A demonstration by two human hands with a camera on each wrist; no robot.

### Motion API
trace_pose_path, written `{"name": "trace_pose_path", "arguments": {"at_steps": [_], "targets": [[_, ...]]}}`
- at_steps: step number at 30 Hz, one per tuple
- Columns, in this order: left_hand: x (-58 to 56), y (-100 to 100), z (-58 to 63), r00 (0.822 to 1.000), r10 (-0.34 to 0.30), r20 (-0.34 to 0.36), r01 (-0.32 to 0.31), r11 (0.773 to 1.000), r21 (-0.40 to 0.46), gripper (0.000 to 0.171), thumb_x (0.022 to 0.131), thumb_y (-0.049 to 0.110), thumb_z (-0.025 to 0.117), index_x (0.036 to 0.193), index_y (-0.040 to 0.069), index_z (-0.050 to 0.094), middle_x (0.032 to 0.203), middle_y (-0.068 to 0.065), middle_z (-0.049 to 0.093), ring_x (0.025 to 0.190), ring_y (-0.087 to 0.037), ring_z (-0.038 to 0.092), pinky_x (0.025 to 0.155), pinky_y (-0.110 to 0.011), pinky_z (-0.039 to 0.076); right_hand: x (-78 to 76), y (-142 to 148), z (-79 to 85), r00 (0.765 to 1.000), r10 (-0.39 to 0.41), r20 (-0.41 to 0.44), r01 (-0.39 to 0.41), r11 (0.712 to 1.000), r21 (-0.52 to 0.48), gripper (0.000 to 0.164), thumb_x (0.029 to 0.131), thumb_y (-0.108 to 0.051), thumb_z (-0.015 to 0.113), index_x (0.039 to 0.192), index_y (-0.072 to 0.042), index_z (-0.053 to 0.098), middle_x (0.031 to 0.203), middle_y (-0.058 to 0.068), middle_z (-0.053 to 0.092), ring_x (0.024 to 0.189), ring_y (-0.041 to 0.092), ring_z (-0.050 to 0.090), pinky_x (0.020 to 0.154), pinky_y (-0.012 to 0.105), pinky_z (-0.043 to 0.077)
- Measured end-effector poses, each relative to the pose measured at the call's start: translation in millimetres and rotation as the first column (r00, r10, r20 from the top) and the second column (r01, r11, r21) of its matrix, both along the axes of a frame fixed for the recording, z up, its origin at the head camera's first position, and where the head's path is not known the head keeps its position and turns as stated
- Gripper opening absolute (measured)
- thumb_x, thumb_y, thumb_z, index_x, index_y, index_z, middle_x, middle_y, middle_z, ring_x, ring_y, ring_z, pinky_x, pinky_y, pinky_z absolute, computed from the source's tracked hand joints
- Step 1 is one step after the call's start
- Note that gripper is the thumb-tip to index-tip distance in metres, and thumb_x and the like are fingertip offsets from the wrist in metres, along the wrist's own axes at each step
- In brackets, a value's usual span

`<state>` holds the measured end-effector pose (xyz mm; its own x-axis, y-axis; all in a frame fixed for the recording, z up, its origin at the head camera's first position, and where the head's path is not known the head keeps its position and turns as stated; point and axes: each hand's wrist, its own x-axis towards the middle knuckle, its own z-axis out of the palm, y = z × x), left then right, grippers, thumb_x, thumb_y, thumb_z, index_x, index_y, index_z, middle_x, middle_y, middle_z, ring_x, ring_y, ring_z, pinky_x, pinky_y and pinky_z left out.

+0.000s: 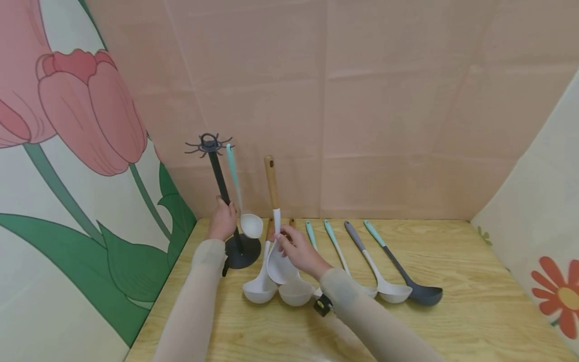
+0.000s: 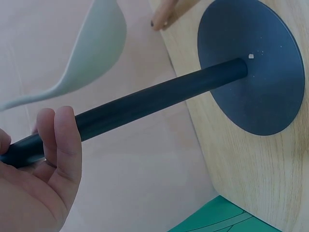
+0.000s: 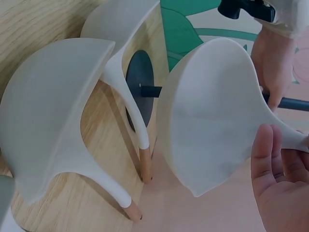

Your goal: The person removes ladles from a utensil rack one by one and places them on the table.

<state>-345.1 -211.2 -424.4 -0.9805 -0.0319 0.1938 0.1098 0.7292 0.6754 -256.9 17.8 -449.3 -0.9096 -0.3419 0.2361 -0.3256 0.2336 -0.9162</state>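
My left hand [image 1: 221, 219] grips the black pole [image 2: 159, 101] of a utensil stand, whose round base [image 1: 244, 254] rests on the table. Around its top spreads a ring of hooks [image 1: 208, 145], and one of them bears a ladle with a teal handle [image 1: 232, 163]. In my right hand [image 1: 298, 249] is a white ladle [image 3: 212, 111], pinched low on its neck just above the bowl. Its wooden handle [image 1: 271, 181] points up, to the right of the stand. The right wrist view shows the left hand [image 3: 273, 67] on the pole behind this ladle.
Two white ladles with wooden handles lie nearest, one bowl at the left [image 1: 260, 290] and one beside it [image 1: 296, 293]. Farther right come teal-handled ladles [image 1: 332, 234], a grey-handled ladle [image 1: 355, 235] and a black ladle [image 1: 425, 294]. A pinkish backdrop [image 1: 384, 125] stands behind the table.
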Motion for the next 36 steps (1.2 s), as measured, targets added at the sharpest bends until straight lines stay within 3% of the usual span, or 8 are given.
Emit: {"name": "trace_pose_path", "arguments": {"at_steps": [8, 12, 18, 22, 30, 36], "targets": [[-1.4, -0.4, -0.9, 1.000, 0.000, 0.005, 0.000, 1.000, 0.002, 0.051, 0.103, 0.030, 0.023, 0.139, -0.005, 0.015, 0.093, -0.015, 0.058, 0.077, -0.029, 0.058, 0.073, -0.043, 0.046, 19.9, 8.3, 28.3, 1.000, -0.004, -0.007, 0.004, 1.000, 0.000, 0.022, 0.101, -0.014, 0.042, 0.111, -0.001, 0.057, 0.102, 0.013, 0.064, 0.082, 0.042, 0.058, 0.068, 0.050, 0.052], [-0.9, -0.1, -0.5, 1.000, 0.005, 0.014, -0.005, 1.000, 0.003, 0.052, 0.103, 0.030, 0.024, 0.140, -0.005, 0.013, 0.091, -0.015, 0.057, 0.078, -0.030, 0.058, 0.074, -0.043, 0.046, 19.8, 13.9, 24.3, 1.000, -0.028, 0.012, 0.028, 1.000, -0.009, 0.024, 0.101, -0.017, 0.042, 0.114, -0.004, 0.058, 0.101, 0.011, 0.064, 0.083, 0.039, 0.058, 0.069, 0.049, 0.052], [-0.4, 0.0, 0.0, 1.000, 0.010, -0.007, -0.010, 1.000, -0.002, 0.049, 0.102, 0.026, 0.027, 0.138, -0.006, 0.014, 0.087, -0.017, 0.055, 0.079, -0.032, 0.058, 0.077, -0.047, 0.047, 7.1, 25.0, -1.2, 0.996, -0.085, 0.014, 0.085, 0.996, -0.005, 0.028, 0.100, -0.028, 0.042, 0.115, -0.012, 0.059, 0.099, 0.006, 0.063, 0.080, 0.025, 0.058, 0.067, 0.037, 0.053], [-0.1, 0.3, -0.1, 1.000, 0.014, -0.009, -0.014, 1.000, 0.006, 0.049, 0.102, 0.027, 0.027, 0.138, -0.004, 0.016, 0.086, -0.016, 0.055, 0.077, -0.032, 0.058, 0.075, -0.046, 0.046, 5.5, 32.3, -6.9, 0.994, -0.108, 0.006, 0.108, 0.994, -0.004, 0.029, 0.100, -0.031, 0.043, 0.117, -0.013, 0.059, 0.099, 0.002, 0.064, 0.078, 0.021, 0.058, 0.066, 0.035, 0.053], [0.5, 0.3, -1.9, 1.000, 0.004, -0.005, -0.004, 1.000, 0.008, 0.048, 0.102, 0.030, 0.024, 0.137, -0.003, 0.017, 0.093, -0.017, 0.058, 0.079, -0.031, 0.059, 0.075, -0.044, 0.047, 31.3, 44.3, 27.3, 0.992, -0.116, 0.056, 0.115, 0.993, 0.017, 0.023, 0.101, -0.016, 0.042, 0.111, -0.004, 0.059, 0.098, 0.012, 0.064, 0.083, 0.040, 0.056, 0.072, 0.051, 0.051], [0.8, 1.6, 0.1, 1.000, 0.000, 0.008, 0.000, 1.000, 0.027, 0.048, 0.103, 0.029, 0.024, 0.137, -0.003, 0.016, 0.094, -0.017, 0.057, 0.080, -0.031, 0.058, 0.076, -0.044, 0.046, 32.0, 57.3, 20.4, 0.989, -0.144, 0.022, 0.144, 0.990, 0.006, 0.022, 0.100, -0.014, 0.043, 0.111, -0.003, 0.059, 0.096, 0.009, 0.065, 0.080, 0.040, 0.056, 0.068, 0.046, 0.052]]}}
